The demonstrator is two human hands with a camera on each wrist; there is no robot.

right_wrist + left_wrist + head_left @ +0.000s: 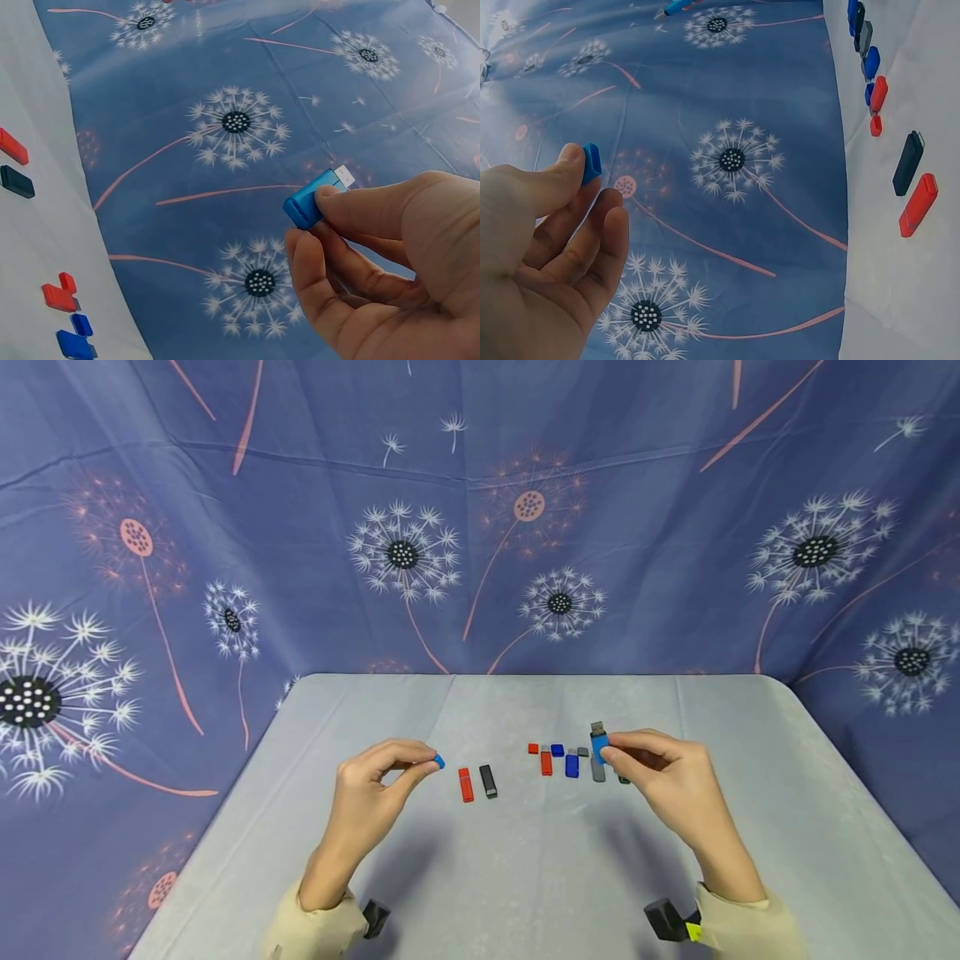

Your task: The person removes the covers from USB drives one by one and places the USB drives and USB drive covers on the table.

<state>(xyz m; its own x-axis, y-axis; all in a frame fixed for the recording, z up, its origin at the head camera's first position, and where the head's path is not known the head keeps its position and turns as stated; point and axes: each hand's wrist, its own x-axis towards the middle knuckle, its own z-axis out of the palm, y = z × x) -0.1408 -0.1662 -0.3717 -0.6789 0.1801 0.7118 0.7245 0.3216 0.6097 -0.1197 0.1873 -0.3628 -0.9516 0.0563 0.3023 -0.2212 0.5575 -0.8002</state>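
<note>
Between thumb and fingertips my left hand (367,789) pinches a small light blue cap (592,163), with its hollow end showing in the left wrist view. My right hand (671,777) pinches a light blue USB flash drive (309,201) by its body, its bare metal plug (597,727) pointing up and away from the hand. Both hands are raised over the table, well apart. Right of the left hand lie a red USB flash drive (466,785) and a black one (488,782), each with its plug covered.
Toward the right hand lie uncapped drives in red (546,764), dark blue (572,767) and grey (597,772). Behind them are red (533,748), dark blue (557,750) and grey (582,752) caps. My right fingers partly hide a black piece (624,780). A dandelion-patterned cloth (465,593) hangs behind the table.
</note>
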